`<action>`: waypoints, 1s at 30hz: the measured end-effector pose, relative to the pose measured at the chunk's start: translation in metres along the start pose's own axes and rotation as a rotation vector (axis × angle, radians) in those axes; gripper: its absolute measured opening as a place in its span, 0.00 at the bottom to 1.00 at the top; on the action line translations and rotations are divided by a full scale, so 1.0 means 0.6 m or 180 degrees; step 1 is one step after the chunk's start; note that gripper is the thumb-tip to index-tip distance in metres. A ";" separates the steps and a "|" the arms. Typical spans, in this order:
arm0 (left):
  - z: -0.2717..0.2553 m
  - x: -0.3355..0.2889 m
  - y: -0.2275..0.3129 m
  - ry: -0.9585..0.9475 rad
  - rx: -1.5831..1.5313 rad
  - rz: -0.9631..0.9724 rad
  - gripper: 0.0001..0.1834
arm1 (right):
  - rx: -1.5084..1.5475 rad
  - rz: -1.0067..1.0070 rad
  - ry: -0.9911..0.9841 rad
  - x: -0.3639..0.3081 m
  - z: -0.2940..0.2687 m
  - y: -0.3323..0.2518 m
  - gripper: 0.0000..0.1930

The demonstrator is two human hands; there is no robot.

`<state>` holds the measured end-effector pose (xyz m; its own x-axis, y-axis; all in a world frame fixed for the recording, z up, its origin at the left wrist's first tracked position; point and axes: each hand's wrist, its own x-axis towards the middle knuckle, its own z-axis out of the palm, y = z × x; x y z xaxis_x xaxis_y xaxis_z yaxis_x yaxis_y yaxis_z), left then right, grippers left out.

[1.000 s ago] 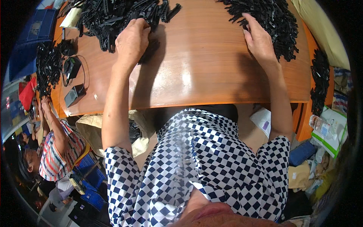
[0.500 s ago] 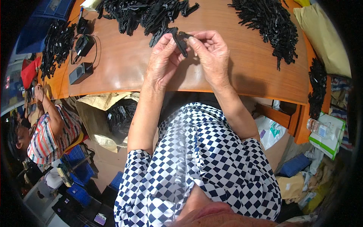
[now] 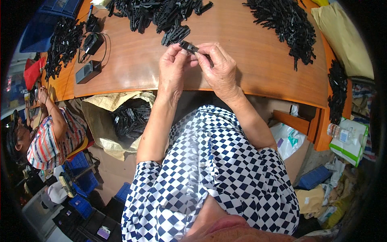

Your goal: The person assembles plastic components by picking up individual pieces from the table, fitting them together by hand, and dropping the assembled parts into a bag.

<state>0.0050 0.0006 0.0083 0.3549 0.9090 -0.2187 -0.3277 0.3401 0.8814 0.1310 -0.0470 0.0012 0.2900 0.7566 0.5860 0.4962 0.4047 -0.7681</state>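
Observation:
Between my two hands is a small black plastic part [image 3: 188,47], held above the wooden table [image 3: 133,60]. My left hand [image 3: 174,63] pinches its left end with thumb and fingers. My right hand [image 3: 217,66] grips its right end, fingertips pressed against it. Just beyond my left fingers lie a few loose black parts [image 3: 175,35], at the near edge of a large heap of black plastic parts [image 3: 149,14]. The part's finer details are too small to make out.
Another heap of black parts [image 3: 288,28] spreads at the far right, and a smaller one [image 3: 62,44] at the left. Near it sit a black box-shaped device [image 3: 88,71] and a corded adapter [image 3: 92,43]. An open sack [image 3: 98,121] stands below the table edge; a co-worker [image 3: 56,137] sits at left.
My hands have come slightly nearer to me. The black part has turned from steeply tilted to lying more level, its flat side showing between my fingers.

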 end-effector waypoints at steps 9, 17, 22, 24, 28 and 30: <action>0.042 -0.025 -0.009 -0.0044 -0.0398 0.0057 0.09 | -0.0669 -0.0708 0.0224 -0.003 -0.008 0.013 0.14; 0.016 -0.002 -0.031 0.0202 -0.0246 -0.0113 0.13 | -0.0876 -0.0514 -0.0161 -0.005 -0.016 -0.002 0.15; -0.003 0.000 -0.012 -0.0297 -0.0542 -0.0008 0.15 | 0.0122 0.0906 -0.0262 -0.004 -0.033 -0.018 0.22; -0.014 -0.002 -0.006 -0.0478 -0.0413 0.0145 0.15 | 0.0221 0.1201 -0.0688 0.008 -0.045 -0.028 0.22; -0.014 -0.007 0.000 -0.0669 -0.0375 0.0183 0.14 | 0.0522 0.1369 -0.1068 0.005 -0.038 -0.028 0.21; -0.015 -0.007 -0.001 -0.0731 -0.0431 0.0222 0.14 | 0.0505 0.1453 -0.1054 0.004 -0.035 -0.030 0.20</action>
<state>-0.0044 -0.0014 0.0048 0.5115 0.8581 -0.0454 -0.4668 0.3218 0.8237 0.1399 -0.0631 0.0215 0.1619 0.9823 0.0945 0.2450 0.0528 -0.9681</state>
